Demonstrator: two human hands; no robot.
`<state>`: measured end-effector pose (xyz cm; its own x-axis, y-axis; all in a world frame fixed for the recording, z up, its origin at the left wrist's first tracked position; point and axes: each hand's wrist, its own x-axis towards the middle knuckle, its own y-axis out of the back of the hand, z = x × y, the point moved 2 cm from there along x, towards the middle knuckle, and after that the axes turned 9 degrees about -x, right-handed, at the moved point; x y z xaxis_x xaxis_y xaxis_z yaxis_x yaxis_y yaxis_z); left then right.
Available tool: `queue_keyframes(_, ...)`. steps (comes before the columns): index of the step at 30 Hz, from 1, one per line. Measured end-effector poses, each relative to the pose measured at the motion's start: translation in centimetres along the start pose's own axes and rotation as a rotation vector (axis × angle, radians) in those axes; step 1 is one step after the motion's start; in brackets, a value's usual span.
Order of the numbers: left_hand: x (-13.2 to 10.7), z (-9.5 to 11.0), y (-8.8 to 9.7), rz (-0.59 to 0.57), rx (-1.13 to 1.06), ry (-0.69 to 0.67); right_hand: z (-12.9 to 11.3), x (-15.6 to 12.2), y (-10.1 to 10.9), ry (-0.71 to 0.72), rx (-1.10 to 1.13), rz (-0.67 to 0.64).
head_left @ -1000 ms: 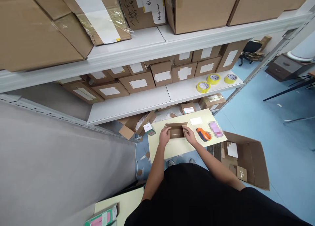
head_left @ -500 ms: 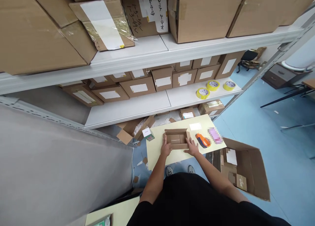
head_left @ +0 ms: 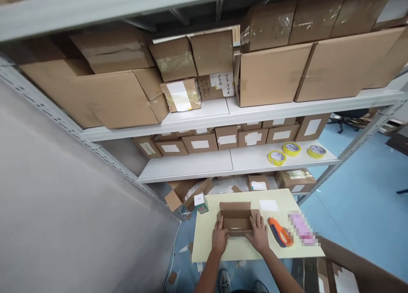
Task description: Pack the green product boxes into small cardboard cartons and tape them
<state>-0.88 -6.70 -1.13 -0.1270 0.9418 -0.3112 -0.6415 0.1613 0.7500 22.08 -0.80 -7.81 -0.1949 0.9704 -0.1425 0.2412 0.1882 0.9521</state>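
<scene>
A small open cardboard box (head_left: 236, 221) with raised flaps sits on the pale yellow table (head_left: 219, 256). My left hand (head_left: 219, 237) grips its left near corner, fingers along the left side and thumb at the front. At the opposite near corner, my right hand (head_left: 259, 234) holds the right side, fingers reaching over the flap. To the right of that hand lies an orange and dark blue tape dispenser (head_left: 280, 232). A small white and green box (head_left: 201, 203) stands at the table's far left corner, and a white paper (head_left: 268, 205) lies behind the dispenser.
Metal shelving (head_left: 204, 172) stands behind the table, stacked with cardboard boxes (head_left: 274, 76). Several yellow tape rolls (head_left: 277, 157) rest on its middle shelf. A pixelated pink item (head_left: 302, 228) lies at the table's right. A large open carton (head_left: 360, 263) is at lower right; a grey wall (head_left: 79, 225) closes the left.
The view has tilted upward, showing more of the upper shelves. The box's far flap now stands up more visibly. Both hands remain at the box's sides.
</scene>
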Motion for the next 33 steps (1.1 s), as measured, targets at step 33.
queue_keyframes(33, -51.9, 0.4, -14.7, 0.911, -0.232, 0.586, -18.4, -27.8, 3.5, 1.235, 0.065, -0.176)
